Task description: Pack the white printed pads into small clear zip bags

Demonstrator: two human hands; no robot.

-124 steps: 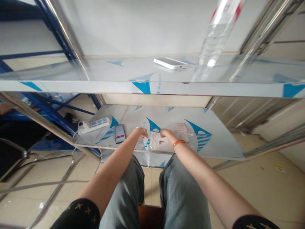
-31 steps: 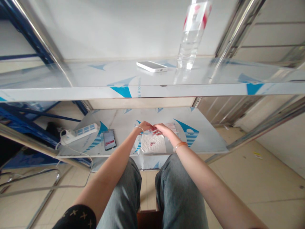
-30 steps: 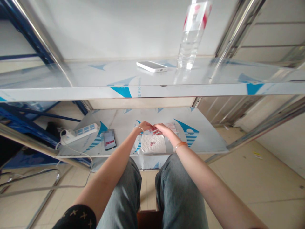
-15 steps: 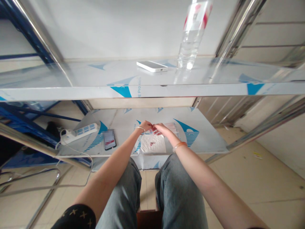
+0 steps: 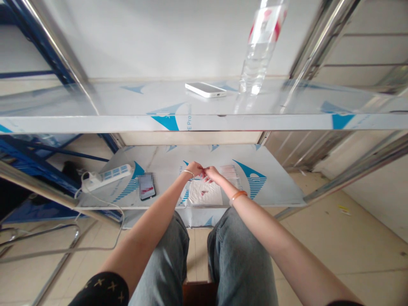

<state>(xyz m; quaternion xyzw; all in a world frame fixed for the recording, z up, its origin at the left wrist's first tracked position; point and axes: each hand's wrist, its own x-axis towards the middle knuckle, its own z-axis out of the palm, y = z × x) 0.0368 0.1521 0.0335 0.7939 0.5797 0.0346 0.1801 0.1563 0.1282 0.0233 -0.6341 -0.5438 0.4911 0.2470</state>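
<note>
My left hand and my right hand meet over the lower shelf, fingertips pinched together on a small item I cannot make out. Directly under them lies a white padded sheet with small red marks. A pile of small pink-and-white packets rests on the shelf just right of my right hand. My left wrist carries a thin bracelet, my right wrist an orange band.
A dark phone and a white power strip with its cable lie on the lower shelf to the left. The upper shelf holds a white phone and a clear water bottle. Steel uprights stand on both sides.
Four seconds ago my hands were apart, pressed on the white sheet. They have since lifted and come together above it. In the last second my right hand drew slightly left.
</note>
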